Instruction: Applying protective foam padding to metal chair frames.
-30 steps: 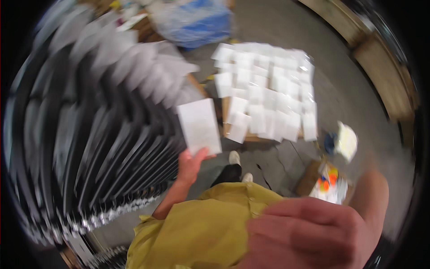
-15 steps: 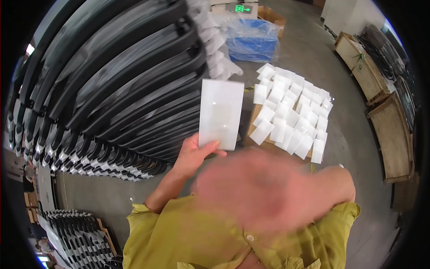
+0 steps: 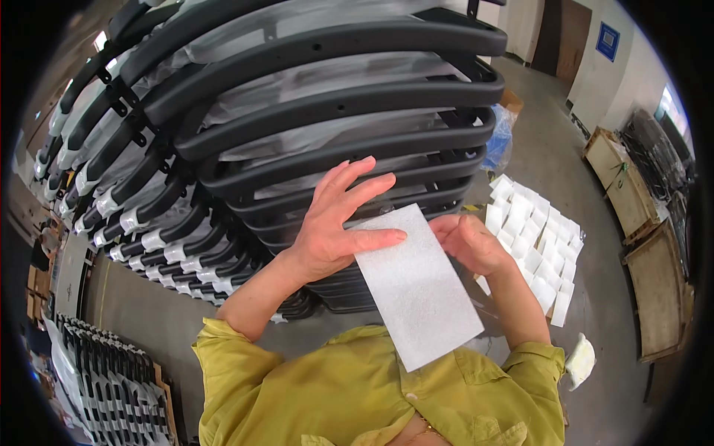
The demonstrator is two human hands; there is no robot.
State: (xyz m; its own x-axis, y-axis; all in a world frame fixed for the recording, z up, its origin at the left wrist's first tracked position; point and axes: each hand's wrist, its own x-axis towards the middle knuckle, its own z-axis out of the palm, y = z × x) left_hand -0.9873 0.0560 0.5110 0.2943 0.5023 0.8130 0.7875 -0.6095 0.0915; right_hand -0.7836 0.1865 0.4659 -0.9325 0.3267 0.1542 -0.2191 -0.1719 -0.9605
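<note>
- Close before the person's chest, the white foam-like sheet (image 3: 420, 297) slants with its lower end toward the yellow shirt (image 3: 297, 394), no longer upright in one hand as half a second ago.
- At its upper left, the left hand (image 3: 335, 223) has opened from its earlier pinch: the thumb lies across the sheet's face while the visible fingers spread apart, up toward the stack of black curved frames (image 3: 387, 97).
- By its upper right edge, the right hand (image 3: 476, 241), blurred near the chest before, is now curled beside the sheet; its fingertips are hidden, so I cannot tell whether they clamp it.
- Across the view, the stack now sits straight ahead, and the overlapping rows of white sheets (image 3: 547, 271) lie farther to the right.
- For the work in hand, this suggests a change from one-handed carrying to two-handed handling of the single sheet, facing the frames.
</note>
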